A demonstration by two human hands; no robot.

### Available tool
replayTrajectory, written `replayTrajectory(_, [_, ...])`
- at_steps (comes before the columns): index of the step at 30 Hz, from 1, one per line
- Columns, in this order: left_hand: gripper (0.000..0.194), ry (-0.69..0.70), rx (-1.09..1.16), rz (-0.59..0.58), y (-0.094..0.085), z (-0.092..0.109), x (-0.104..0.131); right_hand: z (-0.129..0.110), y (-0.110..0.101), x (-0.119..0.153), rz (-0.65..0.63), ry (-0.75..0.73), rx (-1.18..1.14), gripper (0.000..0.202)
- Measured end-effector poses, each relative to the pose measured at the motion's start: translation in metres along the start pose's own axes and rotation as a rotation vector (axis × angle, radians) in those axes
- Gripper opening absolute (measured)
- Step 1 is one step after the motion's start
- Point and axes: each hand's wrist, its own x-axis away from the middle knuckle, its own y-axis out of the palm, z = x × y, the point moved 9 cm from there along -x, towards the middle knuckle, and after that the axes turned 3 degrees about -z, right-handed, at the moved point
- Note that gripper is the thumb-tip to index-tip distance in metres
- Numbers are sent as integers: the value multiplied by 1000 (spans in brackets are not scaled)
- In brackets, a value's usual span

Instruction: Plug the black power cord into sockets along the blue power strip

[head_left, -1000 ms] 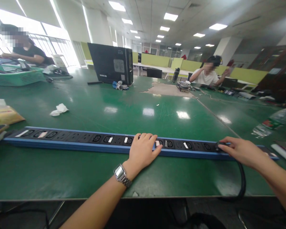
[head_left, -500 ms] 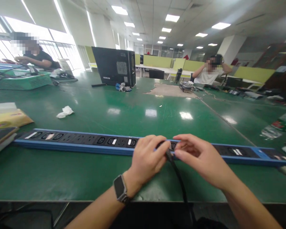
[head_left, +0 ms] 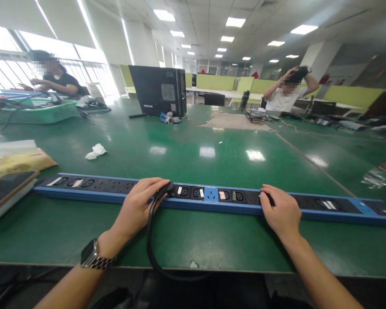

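Where the long blue power strip (head_left: 212,201) runs across the lower middle of the frame, lying flat on the green table (head_left: 186,154) from left edge to right edge, a black plug (head_left: 167,189) sits at a socket left of centre. Its black cable (head_left: 149,240) drops down from the plug, loops over the near table edge and disappears below. The left hand (head_left: 138,206) has its fingers curled around the plug, the thumb side against the strip's near edge; a metal wristwatch (head_left: 91,256) is on that wrist. The right hand (head_left: 281,210) rests right of centre, fingers bent and pressed down on top of the strip, holding nothing else.

At the far left edge lie a stack of books (head_left: 9,171) touching the strip's end. A crumpled white tissue (head_left: 96,151) lies alone on the table further back. In the upper middle stands a black computer case (head_left: 159,91), with a green basket (head_left: 35,109) at upper left. One person (head_left: 56,79) sits at upper left behind the basket, another person in white (head_left: 284,94) at upper right with a raised arm.
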Motion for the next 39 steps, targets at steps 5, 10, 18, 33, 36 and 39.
replayTrajectory(5, [30, 14, 44, -91, -1, -5, -5, -1, -2, 0, 10, -13, 4, 26])
replayTrajectory(10, [27, -36, 138, -1, -2, -7, 2, -1, -2, 0, 6, 3, 8, 25])
replayTrajectory(18, [26, -35, 119, 5, 0, -4, -4, -1, -4, 0, 4, -4, -18, 25])
replayTrajectory(33, [24, -65, 139, -76, 12, -9, -3, -2, -3, 1, 18, 8, -5, 26])
replayTrajectory(36, [23, -180, 251, 107, 5, -8, -9, -4, -3, 1, 17, 10, 8, 26])
replayTrajectory(39, [23, -143, 346, 187, 15, 23, -24, -4, -4, 1, 23, 21, 8, 26])
